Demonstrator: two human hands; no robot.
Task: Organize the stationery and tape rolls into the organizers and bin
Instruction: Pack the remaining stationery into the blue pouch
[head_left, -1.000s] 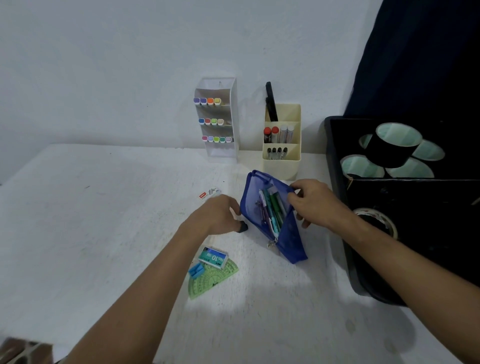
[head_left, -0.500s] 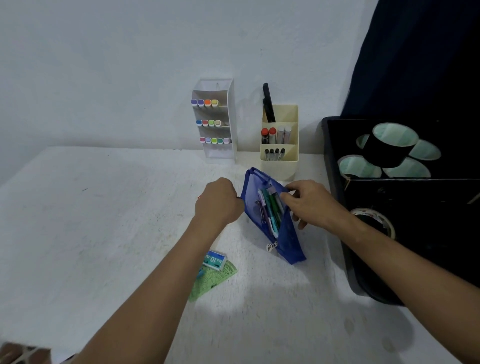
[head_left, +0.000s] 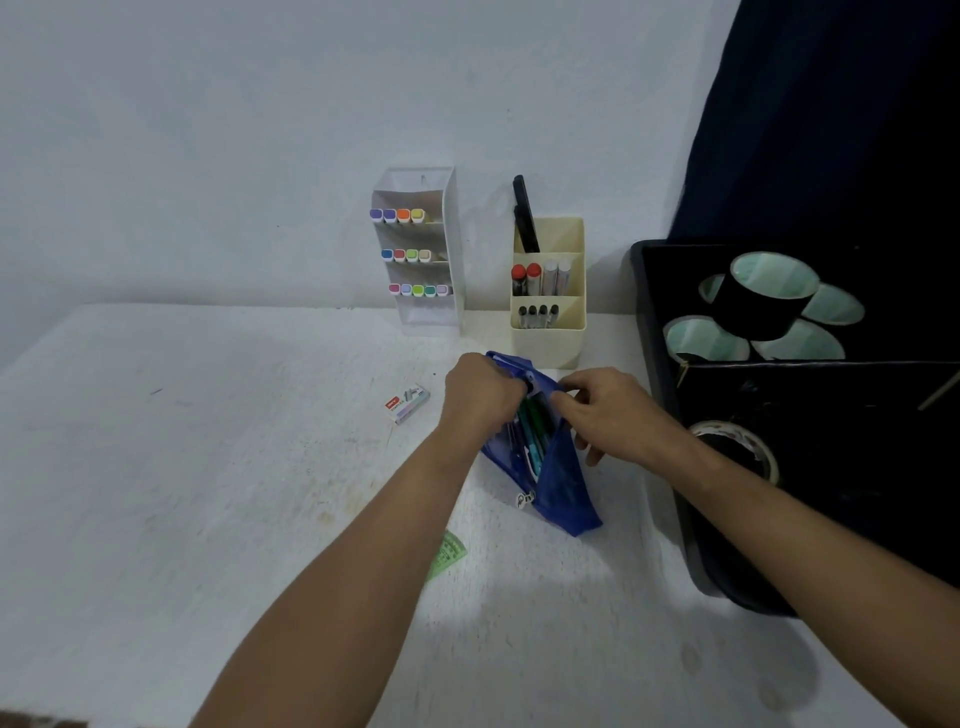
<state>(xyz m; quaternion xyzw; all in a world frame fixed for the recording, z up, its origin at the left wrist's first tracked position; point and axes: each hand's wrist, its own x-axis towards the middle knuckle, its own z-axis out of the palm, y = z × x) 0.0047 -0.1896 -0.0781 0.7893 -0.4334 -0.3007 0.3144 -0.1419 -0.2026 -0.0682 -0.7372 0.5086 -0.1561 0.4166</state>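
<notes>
Both hands work a blue mesh pouch (head_left: 558, 483) near the bench's (head_left: 208, 467) back edge: the left hand (head_left: 480, 392) reaches inside, grip hidden; the right hand (head_left: 605, 415) pinches its rim.

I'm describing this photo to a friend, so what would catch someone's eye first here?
First, both hands, left hand and right hand, meeting at the open blue pencil pouch in the middle of the white table. Next, the marker rack at the wall and the black bin of tape rolls on the right.
</notes>
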